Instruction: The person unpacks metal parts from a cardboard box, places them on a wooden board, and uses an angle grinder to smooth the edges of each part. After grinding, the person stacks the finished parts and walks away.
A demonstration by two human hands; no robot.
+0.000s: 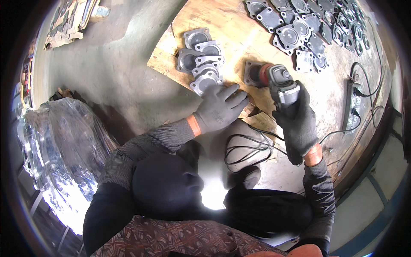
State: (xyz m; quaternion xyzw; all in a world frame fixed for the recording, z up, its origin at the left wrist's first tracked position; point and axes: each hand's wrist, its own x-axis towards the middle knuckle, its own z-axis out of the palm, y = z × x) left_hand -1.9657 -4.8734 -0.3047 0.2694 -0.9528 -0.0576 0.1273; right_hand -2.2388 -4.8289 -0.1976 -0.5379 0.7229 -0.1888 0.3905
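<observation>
Wooden tabletop (229,25): right grip (298,126) wrapped round angle grinder (281,77); left grip (220,109) loosely spread beside metal plates (206,81).

Uneven light, burnt-out highlights

Bright light hits the wooden tabletop (227,32), leaving a pale streak. Glare whitens the clear plastic sheeting (64,145) and the floor (213,197) between the dark trousers (269,210), which lose detail. Fisheye distortion curves outer edges toward a blackened rim.

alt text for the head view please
A gloved right hand holds an angle grinder over a metal plate on a wooden tabletop. The gloved left hand is beside a cluster of similar plates, and more plates lie at upper right.
</observation>
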